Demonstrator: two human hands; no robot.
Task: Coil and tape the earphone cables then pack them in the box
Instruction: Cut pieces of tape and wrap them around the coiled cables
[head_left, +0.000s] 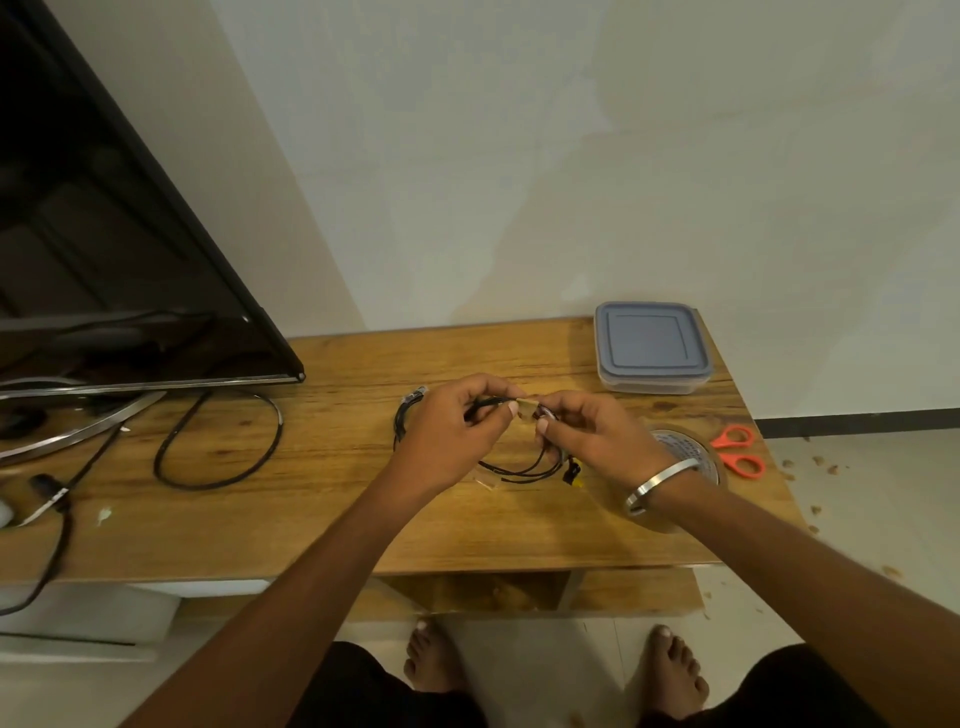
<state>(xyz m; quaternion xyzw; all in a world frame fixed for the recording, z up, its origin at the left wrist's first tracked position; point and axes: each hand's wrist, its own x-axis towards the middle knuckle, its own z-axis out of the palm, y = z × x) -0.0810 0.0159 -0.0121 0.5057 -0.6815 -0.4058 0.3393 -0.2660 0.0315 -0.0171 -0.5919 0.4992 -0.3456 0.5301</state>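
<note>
Black earphone cable | looped, dangling | pinched by left hand, right hand

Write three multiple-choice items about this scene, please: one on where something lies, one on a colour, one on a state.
1. Where do the scissors lie?
A. at the right edge of the wooden table
B. on top of the box
C. under the television

2. What colour are the scissors' handles?
A. blue
B. orange-red
C. black

3. In what state is the plastic box?
A. open, lid beside it
B. closed, lid on
C. tipped on its side

Answers:
1 A: they rest beside the tape roll, near the right edge.
2 B: both loops are orange-red.
3 B: the grey lid sits flat on it, while the left hand and right hand pinch the earphone cable.
</note>
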